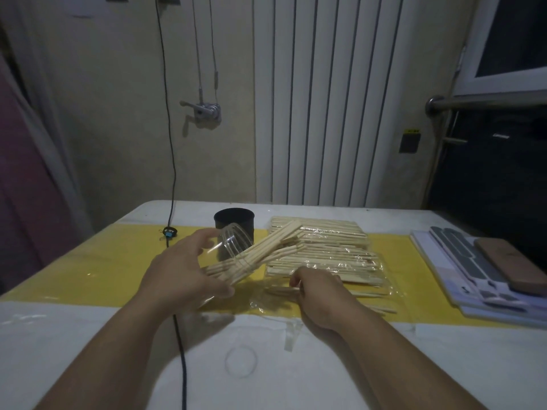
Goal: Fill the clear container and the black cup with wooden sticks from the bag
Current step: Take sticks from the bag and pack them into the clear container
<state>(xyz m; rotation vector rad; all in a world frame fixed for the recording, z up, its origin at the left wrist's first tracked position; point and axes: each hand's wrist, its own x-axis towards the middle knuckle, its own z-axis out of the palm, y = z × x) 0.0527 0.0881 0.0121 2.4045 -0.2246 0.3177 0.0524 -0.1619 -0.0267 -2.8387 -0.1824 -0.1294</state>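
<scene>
Holding tilted clear container [232, 242], wooden sticks [266, 247] inside

Dim room, seen from the head camera. A cream wall [103, 113] is standing behind the table [88, 365], whose white cover is carrying a yellow strip [97, 261] across its middle. A white ribbed panel [340, 113] is rising right of centre. A white-framed window [518, 39] is showing dark at upper right, above a metal rail [488, 102]. A black cable [169, 128] is hanging down the wall beside a metal crank fitting [207, 111]. Pink fabric [20, 187] is hanging at left.
</scene>
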